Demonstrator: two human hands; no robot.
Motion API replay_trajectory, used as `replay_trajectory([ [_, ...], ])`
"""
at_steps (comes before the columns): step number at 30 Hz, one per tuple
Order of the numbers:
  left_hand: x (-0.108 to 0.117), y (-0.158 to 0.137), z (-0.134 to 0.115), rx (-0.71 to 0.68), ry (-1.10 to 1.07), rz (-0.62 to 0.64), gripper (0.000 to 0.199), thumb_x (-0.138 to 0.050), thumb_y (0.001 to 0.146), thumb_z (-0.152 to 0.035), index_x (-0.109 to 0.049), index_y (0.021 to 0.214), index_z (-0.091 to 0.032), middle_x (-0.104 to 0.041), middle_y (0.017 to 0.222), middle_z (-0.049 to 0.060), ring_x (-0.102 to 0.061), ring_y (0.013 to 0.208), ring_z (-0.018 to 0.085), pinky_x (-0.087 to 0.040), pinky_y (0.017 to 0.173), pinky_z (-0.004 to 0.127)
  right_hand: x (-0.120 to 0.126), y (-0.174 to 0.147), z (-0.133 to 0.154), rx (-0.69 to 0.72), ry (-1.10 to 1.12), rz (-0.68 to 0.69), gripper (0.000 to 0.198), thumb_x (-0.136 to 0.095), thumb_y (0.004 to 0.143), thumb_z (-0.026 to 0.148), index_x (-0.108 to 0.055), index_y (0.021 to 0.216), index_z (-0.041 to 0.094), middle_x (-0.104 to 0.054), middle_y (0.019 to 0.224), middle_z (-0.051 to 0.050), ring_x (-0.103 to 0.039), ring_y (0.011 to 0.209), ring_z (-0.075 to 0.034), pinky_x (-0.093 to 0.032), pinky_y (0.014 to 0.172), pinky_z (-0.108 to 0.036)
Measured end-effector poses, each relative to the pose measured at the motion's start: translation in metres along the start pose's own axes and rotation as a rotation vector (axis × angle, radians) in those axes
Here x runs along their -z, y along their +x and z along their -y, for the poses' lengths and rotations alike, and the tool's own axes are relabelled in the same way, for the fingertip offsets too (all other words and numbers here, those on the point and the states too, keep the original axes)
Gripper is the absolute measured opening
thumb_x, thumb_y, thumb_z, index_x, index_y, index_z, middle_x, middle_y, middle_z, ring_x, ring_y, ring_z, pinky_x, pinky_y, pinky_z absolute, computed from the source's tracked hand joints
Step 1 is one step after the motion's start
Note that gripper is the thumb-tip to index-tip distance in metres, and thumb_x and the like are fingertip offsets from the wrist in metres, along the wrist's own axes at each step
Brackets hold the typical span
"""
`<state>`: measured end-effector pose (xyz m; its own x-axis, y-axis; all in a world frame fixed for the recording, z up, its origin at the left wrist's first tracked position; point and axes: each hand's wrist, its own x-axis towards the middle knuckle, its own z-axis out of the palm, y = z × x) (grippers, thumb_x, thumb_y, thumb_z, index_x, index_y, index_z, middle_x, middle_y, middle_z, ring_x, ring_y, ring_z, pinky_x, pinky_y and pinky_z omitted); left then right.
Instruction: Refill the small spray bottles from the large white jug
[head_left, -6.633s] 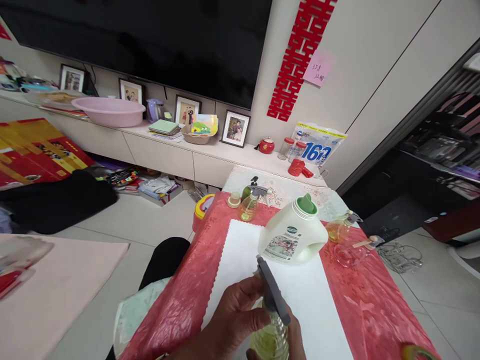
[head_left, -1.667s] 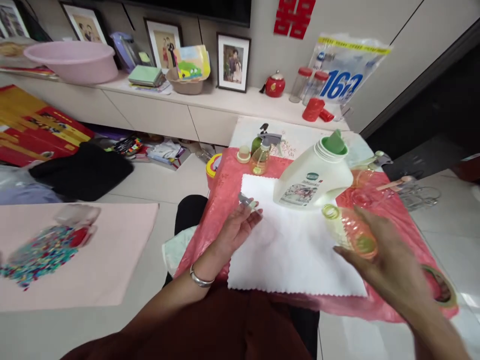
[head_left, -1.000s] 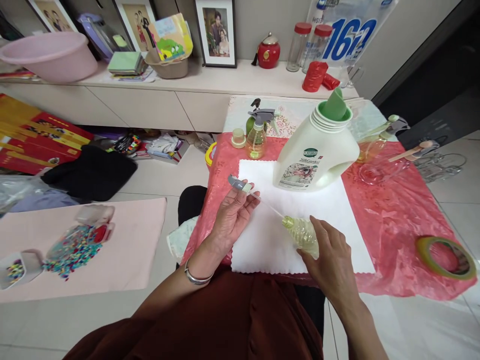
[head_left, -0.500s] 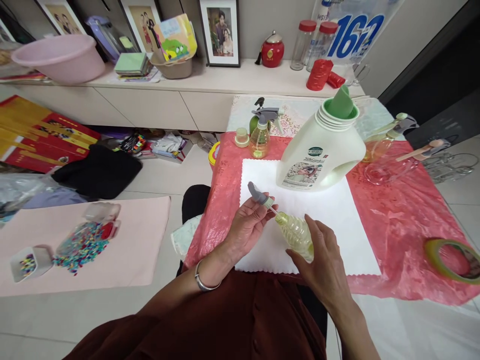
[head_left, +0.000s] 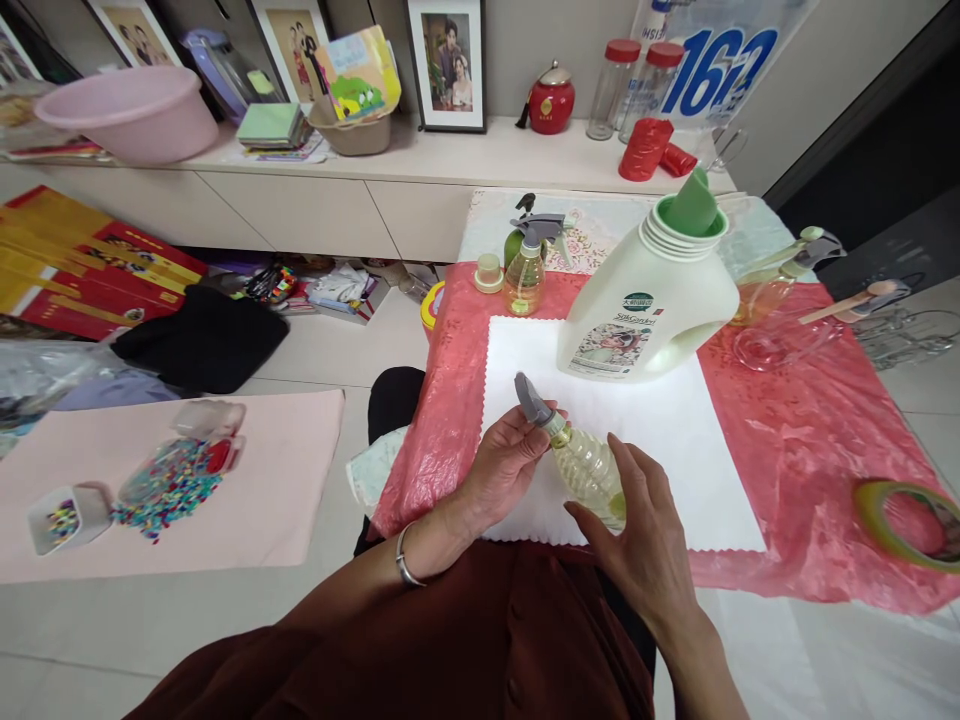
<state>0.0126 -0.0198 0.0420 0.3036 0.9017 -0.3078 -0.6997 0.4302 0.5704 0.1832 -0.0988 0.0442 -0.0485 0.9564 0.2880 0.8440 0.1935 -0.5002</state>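
My left hand (head_left: pixel 512 452) pinches the grey spray head (head_left: pixel 534 400), which sits at the neck of a clear ribbed bottle (head_left: pixel 586 464). Pale yellow liquid shows inside the bottle. It lies tilted, neck up and to the left, over a white scallop-edged sheet (head_left: pixel 517 350). Around the lower end of the bottle curls my right hand (head_left: pixel 646 515), thumb on the near side and fingers on the far side. Just beyond the hands stands a big pale detergent jug (head_left: pixel 652 290) with a green cap (head_left: pixel 694 205) resting in its mouth.
Behind the sheet stand a small spray bottle (head_left: pixel 524 275) and a round cap (head_left: pixel 488 272). At the right are an amber spray bottle (head_left: pixel 772 290), a clear pink-tinted container (head_left: pixel 787 345) and a tape roll (head_left: pixel 907 525). Red plastic (head_left: pixel 435 420) covers the table.
The spray head has come down onto the bottle's neck; its tube, bare between head and neck before, is now inside. My right hand keeps its grip on the bottle.
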Motion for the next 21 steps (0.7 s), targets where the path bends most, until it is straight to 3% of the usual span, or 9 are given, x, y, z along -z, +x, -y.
replay_trajectory([
  [14, 0.0023, -0.0059, 0.0019, -0.007, 0.027, 0.068, 0.046, -0.094, 0.067, -0.035, -0.076, 0.106, -0.018, -0.075, 0.105, 0.006, -0.065, 0.108, 0.022, -0.038, 0.108, 0.037, -0.0019, -0.0068, 0.0015, 0.024, 0.033, -0.057, 0.066, -0.052, 0.104, 0.058, -0.034, 0.158, 0.024, -0.047, 0.139, -0.011, -0.051, 0.124, -0.028, -0.053, 0.095, -0.049],
  [21, -0.0060, -0.0044, 0.0004, -0.043, 0.016, 0.024, 0.049, -0.098, 0.059, -0.039, -0.077, 0.097, -0.018, -0.073, 0.094, 0.004, -0.066, 0.097, 0.020, -0.043, 0.099, 0.036, -0.0068, -0.0076, 0.0058, -0.005, 0.050, -0.061, 0.066, -0.054, 0.103, 0.056, -0.035, 0.157, 0.024, -0.047, 0.139, -0.012, -0.050, 0.124, -0.028, -0.051, 0.097, -0.050],
])
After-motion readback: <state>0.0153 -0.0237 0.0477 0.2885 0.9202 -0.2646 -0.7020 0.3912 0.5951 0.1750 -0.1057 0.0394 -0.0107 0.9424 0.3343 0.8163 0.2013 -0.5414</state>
